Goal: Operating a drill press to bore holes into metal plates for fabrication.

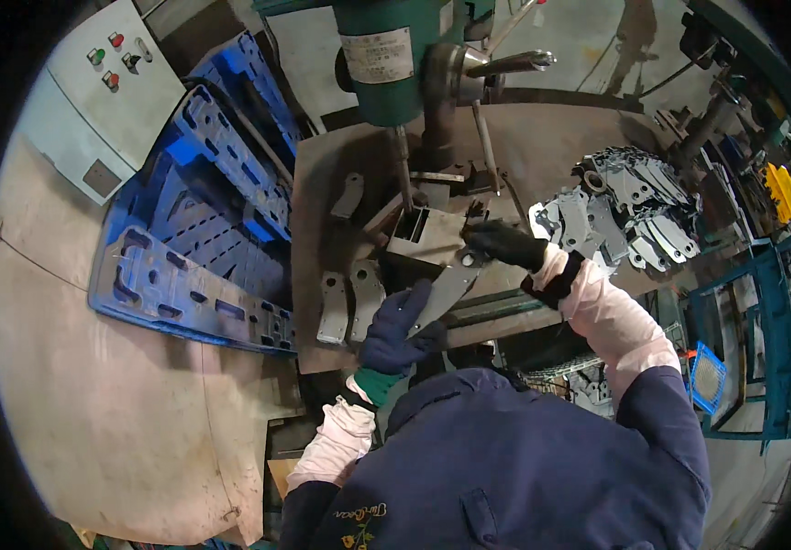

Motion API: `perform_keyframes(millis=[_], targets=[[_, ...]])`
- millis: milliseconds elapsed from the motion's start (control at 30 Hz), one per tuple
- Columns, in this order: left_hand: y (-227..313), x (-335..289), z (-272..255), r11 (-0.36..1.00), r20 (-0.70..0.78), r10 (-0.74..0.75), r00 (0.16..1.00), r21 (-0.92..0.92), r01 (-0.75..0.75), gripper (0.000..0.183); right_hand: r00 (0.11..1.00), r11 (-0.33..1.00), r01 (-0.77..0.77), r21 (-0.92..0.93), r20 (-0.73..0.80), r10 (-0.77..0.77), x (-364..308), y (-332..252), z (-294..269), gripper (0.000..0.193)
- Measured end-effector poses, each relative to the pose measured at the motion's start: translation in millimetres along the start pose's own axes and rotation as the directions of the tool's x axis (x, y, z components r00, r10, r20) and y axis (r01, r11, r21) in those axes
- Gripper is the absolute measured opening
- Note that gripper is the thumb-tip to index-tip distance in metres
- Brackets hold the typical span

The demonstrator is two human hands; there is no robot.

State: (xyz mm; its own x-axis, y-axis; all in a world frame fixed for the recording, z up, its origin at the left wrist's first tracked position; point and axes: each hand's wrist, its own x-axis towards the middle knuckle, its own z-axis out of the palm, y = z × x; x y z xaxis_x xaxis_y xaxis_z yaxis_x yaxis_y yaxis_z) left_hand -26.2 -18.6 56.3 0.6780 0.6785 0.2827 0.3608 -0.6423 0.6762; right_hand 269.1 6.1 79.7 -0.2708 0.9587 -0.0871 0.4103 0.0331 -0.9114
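A flat grey metal plate (446,291) with a hole near its far end slants between my hands, just in front of the drilling fixture (423,236). My left hand (397,328), in a dark blue glove, is closed on the plate's near end. At the far end, my right hand (505,246) in a black glove has its fingers curled against the plate; its fingertips are partly hidden. Above the fixture stands a green drill press (381,92), its spindle (403,165) pointing down. Two similar plates (333,307) (366,298) lie left of my left hand.
Another plate (348,196) lies farther back on the worktable (322,165). Piles of metal plates (638,192) cover its right side. Blue plastic pallets (193,302) lean at the left, beside a control box (106,101). A teal metal frame (762,321) stands at the right.
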Motion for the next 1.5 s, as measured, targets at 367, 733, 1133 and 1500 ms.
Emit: perform_keyframes(millis=[367, 733, 1133, 1500], targets=[[-42.0, 21.2, 19.0, 0.959, -0.353, -0.141, 0.925, 0.182, 0.215, 0.058, 0.991, 0.463, 0.095, 0.881, -0.042, -0.124, -16.8, -192.1, -49.2, 0.051], [-79.1, 54.4, 32.6, 0.878, -0.290, -0.192, 0.938, 0.376, 0.296, 0.064, 0.986, 0.353, 0.160, 0.922, -0.136, -0.094, -33.6, -240.7, -59.4, 0.040], [-97.7, 60.3, 41.5, 0.824, -0.314, -0.166, 0.935, 0.476, 0.306, 0.064, 0.999, 0.012, 0.023, 1.000, -0.022, -0.046, -26.7, -230.9, -52.4, 0.030], [-92.8, 61.9, 33.7, 0.810, -0.236, -0.187, 0.954, 0.512, 0.285, 0.065, 0.995, 0.201, -0.095, 0.975, 0.101, -0.019, -12.3, -136.6, -4.3, 0.029]])
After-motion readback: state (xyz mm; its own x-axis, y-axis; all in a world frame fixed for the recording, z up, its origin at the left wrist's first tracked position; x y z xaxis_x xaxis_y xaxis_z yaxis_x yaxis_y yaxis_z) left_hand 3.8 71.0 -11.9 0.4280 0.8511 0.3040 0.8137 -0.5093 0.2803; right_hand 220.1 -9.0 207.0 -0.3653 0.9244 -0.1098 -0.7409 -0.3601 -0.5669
